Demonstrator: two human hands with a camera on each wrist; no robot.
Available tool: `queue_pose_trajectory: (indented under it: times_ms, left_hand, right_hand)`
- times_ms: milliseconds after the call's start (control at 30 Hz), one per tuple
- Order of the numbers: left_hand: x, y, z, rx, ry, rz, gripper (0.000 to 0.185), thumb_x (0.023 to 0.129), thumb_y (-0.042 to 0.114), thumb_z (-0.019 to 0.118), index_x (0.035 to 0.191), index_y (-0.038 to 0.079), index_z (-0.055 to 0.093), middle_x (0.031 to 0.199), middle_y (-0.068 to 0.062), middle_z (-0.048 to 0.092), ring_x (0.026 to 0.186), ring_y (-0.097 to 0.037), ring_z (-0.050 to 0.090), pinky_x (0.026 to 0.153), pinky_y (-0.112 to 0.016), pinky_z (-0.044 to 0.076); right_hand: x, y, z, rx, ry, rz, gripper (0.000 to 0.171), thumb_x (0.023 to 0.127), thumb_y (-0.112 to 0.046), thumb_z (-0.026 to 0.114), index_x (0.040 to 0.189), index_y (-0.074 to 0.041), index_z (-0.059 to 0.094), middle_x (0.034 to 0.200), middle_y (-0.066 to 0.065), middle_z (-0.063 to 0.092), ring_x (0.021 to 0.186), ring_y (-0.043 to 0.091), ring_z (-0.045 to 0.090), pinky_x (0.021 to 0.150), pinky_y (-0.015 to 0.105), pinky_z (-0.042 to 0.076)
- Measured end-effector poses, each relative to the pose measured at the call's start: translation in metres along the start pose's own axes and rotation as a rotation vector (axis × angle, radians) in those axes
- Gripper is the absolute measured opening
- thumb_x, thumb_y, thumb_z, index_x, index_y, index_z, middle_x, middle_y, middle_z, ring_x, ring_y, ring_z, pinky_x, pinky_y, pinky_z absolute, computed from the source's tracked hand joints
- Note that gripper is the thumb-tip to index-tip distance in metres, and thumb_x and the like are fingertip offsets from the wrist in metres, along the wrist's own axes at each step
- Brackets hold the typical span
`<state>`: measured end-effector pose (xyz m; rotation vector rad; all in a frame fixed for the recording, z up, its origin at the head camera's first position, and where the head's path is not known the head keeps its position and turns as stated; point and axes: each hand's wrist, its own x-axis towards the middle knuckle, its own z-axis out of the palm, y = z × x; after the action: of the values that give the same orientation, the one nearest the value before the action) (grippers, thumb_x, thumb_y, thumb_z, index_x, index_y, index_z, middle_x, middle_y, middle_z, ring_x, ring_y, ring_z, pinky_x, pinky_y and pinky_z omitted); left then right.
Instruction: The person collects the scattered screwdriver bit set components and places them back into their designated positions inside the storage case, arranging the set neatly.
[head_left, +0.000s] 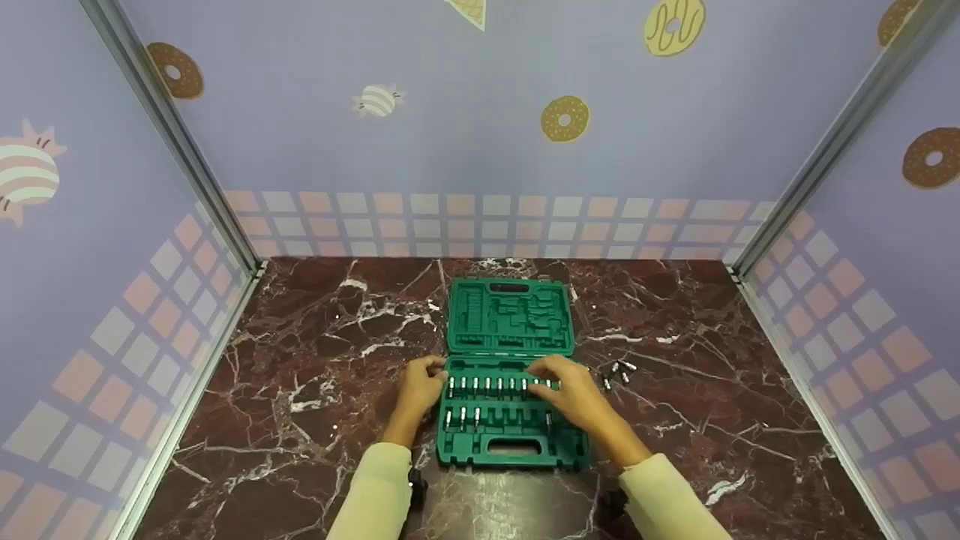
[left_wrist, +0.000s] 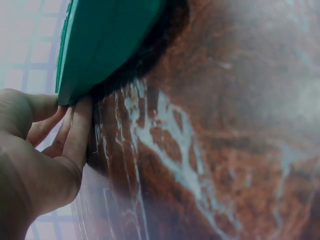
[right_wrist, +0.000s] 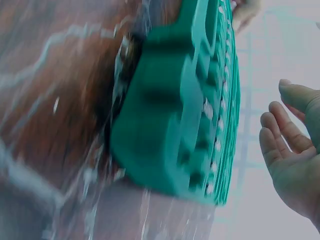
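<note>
A green socket case (head_left: 510, 442) lies unfolded on the table, its moulded lid (head_left: 517, 315) towards the back. Metal sockets (head_left: 487, 386) stand in a row across the base, with several more in the front row. At the case's left edge, my left hand (head_left: 420, 390) holds the rim between thumb and fingers; the left wrist view shows the hand (left_wrist: 45, 155) at the case's corner. My right hand (head_left: 574, 390) hovers over the right part of the base, thumb and fingers apart. In the right wrist view that hand (right_wrist: 295, 145) appears with nothing between its fingers.
Several loose sockets (head_left: 621, 373) lie on the marble-patterned table (head_left: 322, 360) to the right of the case. Patterned walls (head_left: 480, 150) enclose the table at the back and both sides.
</note>
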<state>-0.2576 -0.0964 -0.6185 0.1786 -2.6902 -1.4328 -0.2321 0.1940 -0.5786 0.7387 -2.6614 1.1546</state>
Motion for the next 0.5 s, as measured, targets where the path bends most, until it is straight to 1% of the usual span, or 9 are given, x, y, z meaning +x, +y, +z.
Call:
queue_pose_trajectory:
  times_ms: [200,300,400,467,500]
  left_hand:
    - [0.0,0.001,0.0,0.02,0.009,-0.004,0.017,0.093,0.006,0.073,0.109,0.007,0.079,0.095,-0.01,0.075,0.092,-0.029,0.069,0.086,-0.05,0.054]
    - [0.0,0.001,0.0,0.024,0.001,-0.009,0.018,0.094,0.007,0.073,0.11,0.008,0.079,0.095,-0.009,0.075,0.092,-0.028,0.069,0.086,-0.05,0.054]
    - [0.001,0.0,0.0,0.027,0.001,-0.012,0.017,0.094,0.007,0.073,0.11,0.009,0.079,0.095,-0.008,0.075,0.091,-0.028,0.069,0.086,-0.049,0.053]
    - [0.001,0.0,0.001,0.025,0.004,-0.01,0.017,0.093,0.007,0.073,0.109,0.008,0.079,0.094,-0.008,0.075,0.091,-0.028,0.069,0.086,-0.049,0.053]
    - [0.0,0.0,0.001,0.023,0.004,-0.01,0.017,0.093,0.007,0.073,0.109,0.008,0.079,0.094,-0.008,0.075,0.09,-0.028,0.069,0.085,-0.049,0.054]
  right_hand:
    - [-0.011,0.026,-0.02,-0.053,0.16,-0.023,0.028,0.083,-0.004,0.084,0.108,-0.007,0.074,0.103,0.005,0.072,0.095,0.025,0.071,0.079,0.044,0.059]
    - [-0.017,0.04,-0.028,-0.056,0.236,-0.017,0.031,0.08,-0.001,0.086,0.108,-0.005,0.074,0.1,0.008,0.072,0.088,0.028,0.069,0.073,0.044,0.058]
    - [-0.022,0.051,-0.035,-0.042,0.287,0.002,0.033,0.079,0.001,0.086,0.108,-0.004,0.074,0.1,0.011,0.072,0.085,0.027,0.068,0.072,0.045,0.057]
    - [-0.026,0.057,-0.04,-0.041,0.306,0.028,0.034,0.078,0.001,0.087,0.109,-0.004,0.074,0.102,0.011,0.073,0.083,0.023,0.068,0.071,0.046,0.057]
    - [-0.027,0.061,-0.043,-0.047,0.312,0.043,0.034,0.078,0.0,0.087,0.11,-0.005,0.074,0.104,0.01,0.073,0.085,0.021,0.067,0.073,0.045,0.057]
